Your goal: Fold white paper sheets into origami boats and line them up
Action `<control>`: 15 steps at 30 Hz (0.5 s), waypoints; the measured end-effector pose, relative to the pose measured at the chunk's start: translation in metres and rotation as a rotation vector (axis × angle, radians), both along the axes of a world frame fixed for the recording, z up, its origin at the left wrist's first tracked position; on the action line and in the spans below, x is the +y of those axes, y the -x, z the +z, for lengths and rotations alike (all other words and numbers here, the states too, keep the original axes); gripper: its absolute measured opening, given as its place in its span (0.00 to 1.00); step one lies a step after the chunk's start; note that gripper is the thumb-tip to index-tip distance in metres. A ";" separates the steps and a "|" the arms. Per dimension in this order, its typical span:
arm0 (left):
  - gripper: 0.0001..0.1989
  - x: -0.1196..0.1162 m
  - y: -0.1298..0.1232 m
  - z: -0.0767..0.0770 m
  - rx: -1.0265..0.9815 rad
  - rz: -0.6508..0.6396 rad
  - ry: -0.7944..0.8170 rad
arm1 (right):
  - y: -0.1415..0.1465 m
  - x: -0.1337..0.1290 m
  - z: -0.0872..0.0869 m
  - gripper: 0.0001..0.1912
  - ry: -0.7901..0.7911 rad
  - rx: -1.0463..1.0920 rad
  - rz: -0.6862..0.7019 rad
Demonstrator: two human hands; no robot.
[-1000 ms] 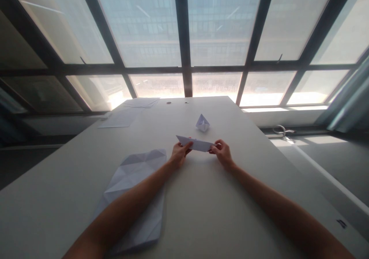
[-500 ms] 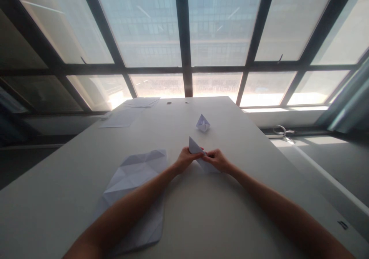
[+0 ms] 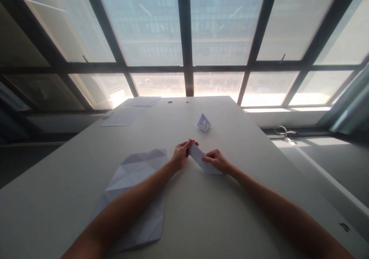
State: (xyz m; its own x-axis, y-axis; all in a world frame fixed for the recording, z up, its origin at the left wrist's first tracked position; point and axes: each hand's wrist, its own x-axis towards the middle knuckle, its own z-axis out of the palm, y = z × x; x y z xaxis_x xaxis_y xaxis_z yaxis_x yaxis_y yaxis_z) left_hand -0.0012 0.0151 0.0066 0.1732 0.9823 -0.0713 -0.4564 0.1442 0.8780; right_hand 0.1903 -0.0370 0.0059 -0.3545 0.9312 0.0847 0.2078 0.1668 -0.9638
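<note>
A folded piece of white paper (image 3: pixel 201 161) is held between my two hands, slanting down to the right just above the table. My left hand (image 3: pixel 182 154) pinches its upper left corner. On its right side, my right hand (image 3: pixel 216 160) grips the edge with the thumb on top. Beyond the hands stands a small folded paper boat (image 3: pixel 204 123) with a pointed peak. Under and beside my left forearm lies a creased sheet of paper (image 3: pixel 135 174), partly hidden by the arm.
Several flat white sheets (image 3: pixel 121 116) lie at the table's far left. Two small round spots (image 3: pixel 170 102) mark the far end of the white table (image 3: pixel 207 220). A wall of windows (image 3: pixel 155 28) rises behind it. Cables (image 3: pixel 284 131) are on the ledge at right.
My left hand has slid up and left to the folded paper's upper corner, and the hands are farther apart. The raised paper point has come down. My right hand still grips the paper.
</note>
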 end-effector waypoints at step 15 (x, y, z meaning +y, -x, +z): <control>0.21 -0.021 -0.016 -0.010 0.102 -0.265 -0.096 | 0.009 0.003 -0.010 0.25 -0.079 0.061 -0.178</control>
State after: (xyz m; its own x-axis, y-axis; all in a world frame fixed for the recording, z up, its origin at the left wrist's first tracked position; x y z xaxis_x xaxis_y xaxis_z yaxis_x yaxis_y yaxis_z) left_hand 0.0150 -0.0063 -0.0030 0.4208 0.9071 -0.0104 -0.3227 0.1604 0.9328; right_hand 0.1813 -0.0343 -0.0038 -0.1765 0.9683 0.1766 0.1830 0.2085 -0.9607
